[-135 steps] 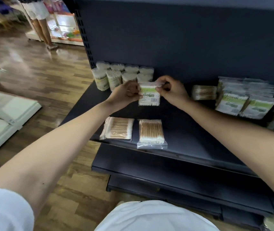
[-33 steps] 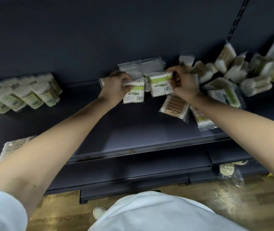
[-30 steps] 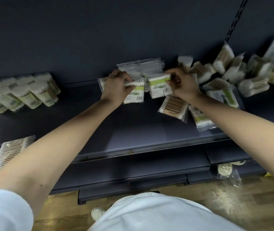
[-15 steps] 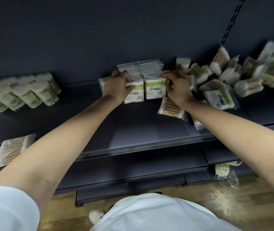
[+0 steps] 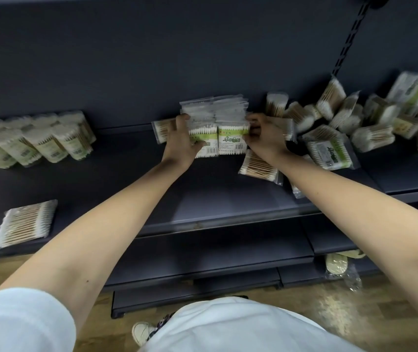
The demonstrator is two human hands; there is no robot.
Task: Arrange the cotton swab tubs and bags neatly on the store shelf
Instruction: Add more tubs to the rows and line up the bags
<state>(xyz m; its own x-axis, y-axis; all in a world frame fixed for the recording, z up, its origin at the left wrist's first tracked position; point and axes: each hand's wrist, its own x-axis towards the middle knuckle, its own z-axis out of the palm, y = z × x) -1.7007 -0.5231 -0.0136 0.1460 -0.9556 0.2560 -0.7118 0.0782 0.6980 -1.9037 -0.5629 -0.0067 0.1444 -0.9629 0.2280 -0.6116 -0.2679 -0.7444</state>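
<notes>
You are bringing the left bag (image 5: 204, 148), gripped in your left hand (image 5: 183, 146), and the right bag (image 5: 232, 143), pinched in your right hand (image 5: 264, 141), together upright against the stack (image 5: 215, 107), no longer apart, so that row looks to be closing up.

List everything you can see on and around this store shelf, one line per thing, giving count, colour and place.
tubs: several, count blurred, white with pale green labels, back left of the shelf
standing bags: a row, two fronts visible, white with green labels, back middle, between the hands
flat bag: one, clear with tan sticks, front left
loose bags: a jumbled heap, white and tan, back right
shelf: one, dark blue-grey, under all these
floor: brown wood, below
shoe: one, white, on the floor
left hand: holds the row's left end
right hand: holds the row's right end
</notes>
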